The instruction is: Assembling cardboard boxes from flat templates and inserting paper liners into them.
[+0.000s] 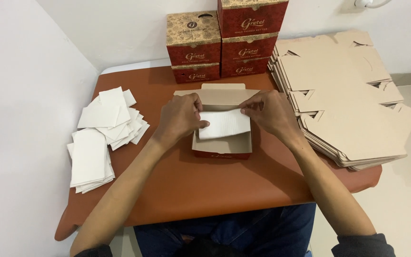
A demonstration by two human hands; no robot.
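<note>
Table [205, 190] brown, stack of flat cardboard blanks [343, 100] on right edge. Open red box [222, 147] at centre. Left hand [179, 119] and right hand [272, 112] pinch white paper sheet [224, 123] over box.

White walls [20, 95], brown table [205, 190], tiled floor [405, 200]

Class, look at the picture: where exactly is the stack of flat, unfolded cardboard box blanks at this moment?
In the head view, the stack of flat cardboard blanks lies on the table's right side, beside the right hand and the open box, right of the closed red boxes.
</note>
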